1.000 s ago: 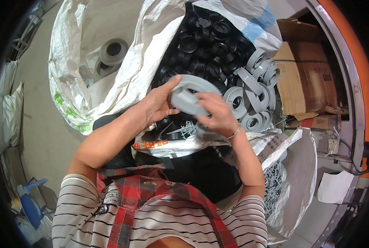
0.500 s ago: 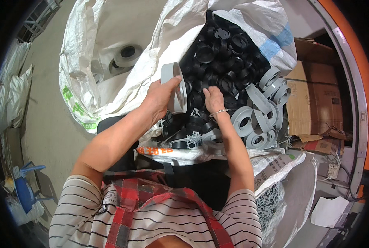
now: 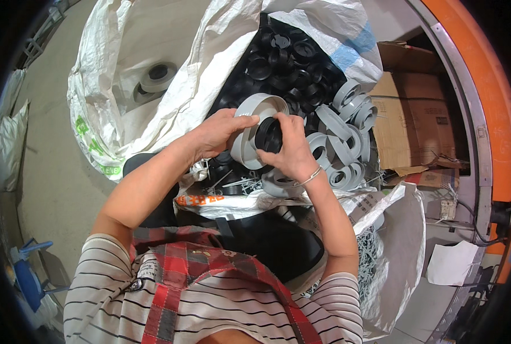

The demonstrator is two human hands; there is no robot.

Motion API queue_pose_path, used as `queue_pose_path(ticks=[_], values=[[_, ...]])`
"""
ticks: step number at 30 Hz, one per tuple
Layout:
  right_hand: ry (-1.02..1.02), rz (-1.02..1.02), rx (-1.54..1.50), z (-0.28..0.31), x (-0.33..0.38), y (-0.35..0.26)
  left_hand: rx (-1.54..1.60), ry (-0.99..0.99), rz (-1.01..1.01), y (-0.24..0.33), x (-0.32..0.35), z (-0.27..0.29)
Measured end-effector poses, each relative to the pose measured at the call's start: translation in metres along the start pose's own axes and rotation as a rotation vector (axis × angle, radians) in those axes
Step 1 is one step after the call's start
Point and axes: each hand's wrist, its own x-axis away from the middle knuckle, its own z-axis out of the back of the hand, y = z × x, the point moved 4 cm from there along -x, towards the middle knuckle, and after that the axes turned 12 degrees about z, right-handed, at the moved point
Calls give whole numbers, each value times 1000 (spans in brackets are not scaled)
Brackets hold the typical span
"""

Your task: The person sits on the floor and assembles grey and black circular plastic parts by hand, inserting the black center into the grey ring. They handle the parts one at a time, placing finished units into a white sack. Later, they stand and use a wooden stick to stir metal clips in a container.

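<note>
My left hand (image 3: pixel 221 131) is closed on the rim of a grey plastic ring (image 3: pixel 245 150), its thumb pressed over the near edge. A black plastic ring (image 3: pixel 268 136) sits in my right hand (image 3: pixel 293 150), pinched between thumb and fingers. The black ring is up against the open side of the grey one, partly inside its outline; how deep it sits I cannot tell. Below both hands lies a heap of black rings (image 3: pixel 259 69) in an open white woven sack (image 3: pixel 232 207). Several loose grey rings (image 3: pixel 335 123) rest on the heap's right side.
Left of the heap, another white sack (image 3: pixel 98 86) holds a grey ring with a black centre (image 3: pixel 157 73). A sack of small grey plastic pieces (image 3: pixel 401 258) stands at lower right. Cardboard boxes (image 3: pixel 419 123) sit beside an orange-edged frame (image 3: pixel 492 109). A blue stool (image 3: pixel 27 281) is at left.
My right hand has come up from the heap with a black ring and brought it to the grey ring. My left hand has turned the grey ring's opening toward it. The view has shifted slightly.
</note>
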Motion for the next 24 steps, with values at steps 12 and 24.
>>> queue_pose_path(ticks=[12,24], values=[[68,-461,-639,-14,9,27,-96,-102,-132,-8,5,-8],[-161,-589,-1056,-41,5,63,-698,428,-586,28,35,7]])
